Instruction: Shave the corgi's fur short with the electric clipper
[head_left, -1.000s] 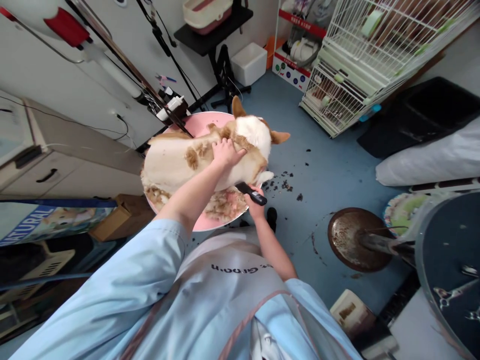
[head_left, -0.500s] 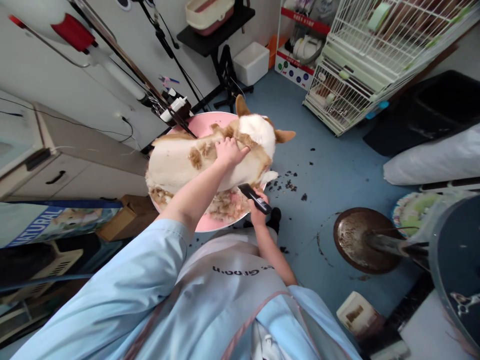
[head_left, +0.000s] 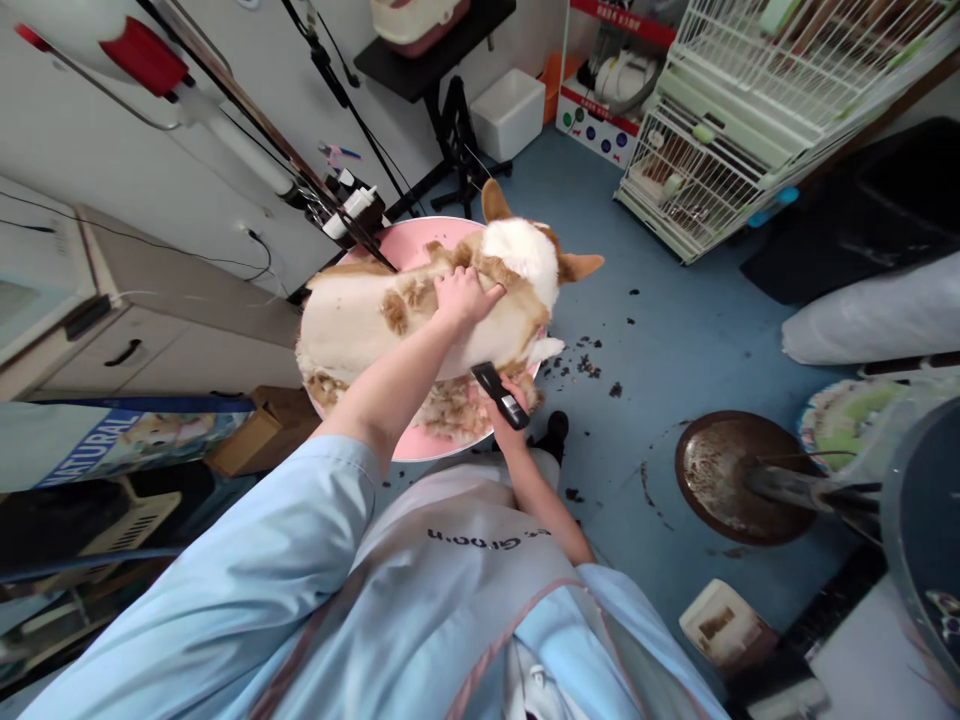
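Observation:
A dog point(head_left: 360, 320) with a closely clipped cream back and a white-and-tan head, turned away, is on a round pink table point(head_left: 420, 443). My left hand point(head_left: 466, 296) lies on its upper back behind the neck, fingers spread over the coat and thumb stretched out. Beside the dog's near flank, my right hand point(head_left: 513, 412) is wrapped round a black hair clipper point(head_left: 498, 392). The clipper's head points toward the flank; I cannot tell whether it touches. Tan tufts point(head_left: 395, 312) remain on the back, and loose cut fur point(head_left: 448, 412) covers the table's near side.
A metal post point(head_left: 367, 245) rises at the table's far-left edge. Dark clumps point(head_left: 589, 367) litter the blue floor. White wire cages point(head_left: 690, 175) stand at the back right, a rusty round base point(head_left: 720, 480) at right. Left is a cabinet point(head_left: 172, 340) with a cardboard box point(head_left: 274, 425).
My right hand has moved the clipper slightly left along the dog's near flank. The left hand keeps its place on the back. The whole view has shifted a little.

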